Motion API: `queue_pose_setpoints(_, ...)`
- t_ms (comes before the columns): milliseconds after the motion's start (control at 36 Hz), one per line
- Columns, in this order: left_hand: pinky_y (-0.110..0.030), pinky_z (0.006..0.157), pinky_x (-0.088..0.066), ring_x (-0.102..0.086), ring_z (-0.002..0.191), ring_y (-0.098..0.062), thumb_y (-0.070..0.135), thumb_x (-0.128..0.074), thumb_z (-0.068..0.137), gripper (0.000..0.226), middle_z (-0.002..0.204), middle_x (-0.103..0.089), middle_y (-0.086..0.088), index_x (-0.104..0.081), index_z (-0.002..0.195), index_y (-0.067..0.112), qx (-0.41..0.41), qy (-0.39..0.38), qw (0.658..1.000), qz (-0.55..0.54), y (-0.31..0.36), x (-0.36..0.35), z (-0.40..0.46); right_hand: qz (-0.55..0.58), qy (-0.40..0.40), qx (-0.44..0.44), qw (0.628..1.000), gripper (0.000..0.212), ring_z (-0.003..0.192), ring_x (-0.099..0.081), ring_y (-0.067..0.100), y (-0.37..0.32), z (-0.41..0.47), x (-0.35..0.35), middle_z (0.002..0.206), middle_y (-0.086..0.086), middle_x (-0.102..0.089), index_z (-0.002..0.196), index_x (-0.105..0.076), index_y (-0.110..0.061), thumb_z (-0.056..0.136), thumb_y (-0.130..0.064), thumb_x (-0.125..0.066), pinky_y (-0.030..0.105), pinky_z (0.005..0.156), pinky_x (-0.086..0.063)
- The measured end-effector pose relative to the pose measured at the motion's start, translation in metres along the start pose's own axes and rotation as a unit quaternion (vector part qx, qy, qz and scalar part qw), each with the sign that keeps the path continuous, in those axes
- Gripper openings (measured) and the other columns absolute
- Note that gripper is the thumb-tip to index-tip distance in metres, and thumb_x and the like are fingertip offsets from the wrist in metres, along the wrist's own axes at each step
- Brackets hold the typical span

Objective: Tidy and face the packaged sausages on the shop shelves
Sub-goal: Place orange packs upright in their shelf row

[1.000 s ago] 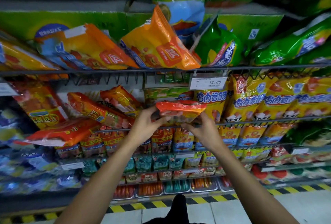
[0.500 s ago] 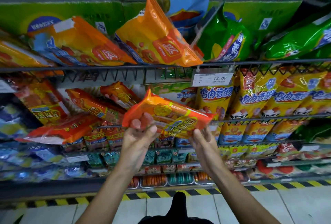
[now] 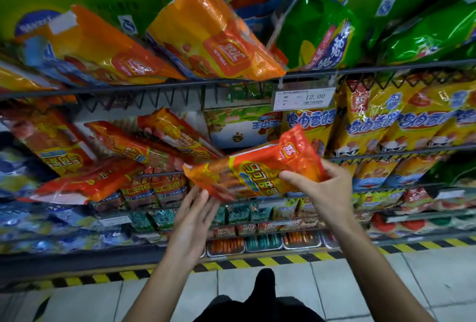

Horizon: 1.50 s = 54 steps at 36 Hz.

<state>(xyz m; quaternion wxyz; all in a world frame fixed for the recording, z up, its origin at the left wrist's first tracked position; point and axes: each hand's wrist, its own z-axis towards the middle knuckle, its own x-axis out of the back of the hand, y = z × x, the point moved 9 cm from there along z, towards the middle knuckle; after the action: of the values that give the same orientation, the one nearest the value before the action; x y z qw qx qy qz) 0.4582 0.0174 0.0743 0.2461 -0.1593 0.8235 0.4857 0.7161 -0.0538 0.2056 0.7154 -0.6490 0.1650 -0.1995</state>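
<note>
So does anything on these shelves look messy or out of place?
Yes. On the middle shelf, left, several red packs lie flat or slanted across each other, while the yellow packs at right stand upright. On the top shelf an orange bag tips forward over the rail.

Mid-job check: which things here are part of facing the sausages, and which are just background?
In the job: held sausage pack, right hand, left hand, slumped red packs.
Background: green bags, price tag, bottom trays.
</note>
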Motion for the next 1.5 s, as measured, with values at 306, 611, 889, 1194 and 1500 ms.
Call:
queue_pose_setpoints(306,-0.021,0.106,-0.047,-0.054,0.117,0.019,0.044,-0.082,0.081,0.055,0.121,-0.058,0.048,-0.053,0.126,0.055,-0.113,-0.199,0.784,0.577,0.020,-0.064,0.000,-0.209,-0.164,0.022,0.964,0.051,0.090,-0.071,-0.002,0.010,0.011,-0.033,0.097,-0.020,-0.074,0.102,-0.072,-0.038,0.056,-0.047,-0.094,0.027,0.075,-0.063)
queue_pose_setpoints(611,-0.016,0.093,-0.051,-0.068,0.112,-0.003,0.030,-0.085,0.076,0.040,0.115,-0.075,0.018,-0.072,0.115,0.029,-0.173,-0.161,0.859,0.455,0.029,-0.056,0.007,-0.076,-0.164,0.021,0.983,0.068,0.115,-0.058,-0.016,0.035,0.002,-0.039,0.129,-0.030,-0.058,0.137,-0.048,-0.043,0.081,-0.025,-0.082,0.009,0.094,-0.048)
queue_pose_setpoints(889,-0.033,0.098,-0.056,-0.072,0.110,-0.013,0.035,-0.086,0.069,0.042,0.111,-0.078,0.011,-0.076,0.109,0.024,-0.236,-0.202,0.869,0.384,0.063,-0.093,-0.005,-0.225,-0.128,0.176,0.950,0.027,0.101,-0.062,-0.018,0.008,0.000,-0.038,0.102,-0.047,-0.064,0.103,-0.075,-0.027,0.078,-0.030,-0.084,0.008,0.087,-0.048)
queue_pose_setpoints(1194,-0.018,0.096,-0.051,-0.065,0.114,-0.001,0.028,-0.084,0.077,0.038,0.115,-0.072,0.020,-0.070,0.110,0.041,-0.330,-0.202,0.815,0.431,0.093,-0.134,0.011,-0.225,-0.062,0.259,0.937,0.035,0.114,-0.061,-0.011,-0.005,0.035,-0.027,0.113,-0.016,-0.070,0.113,-0.073,-0.008,0.080,-0.015,-0.084,0.010,0.096,-0.048)
queue_pose_setpoints(1500,-0.006,0.094,-0.045,-0.060,0.117,0.010,0.009,-0.073,0.093,0.037,0.125,-0.070,0.009,-0.067,0.130,0.012,-0.260,-0.169,0.841,0.443,0.067,-0.111,0.055,-0.226,-0.076,0.102,0.966,0.033,0.064,-0.052,0.005,0.047,0.062,-0.027,0.066,0.004,-0.049,0.073,-0.048,-0.024,0.094,-0.018,-0.072,0.025,0.062,-0.038)
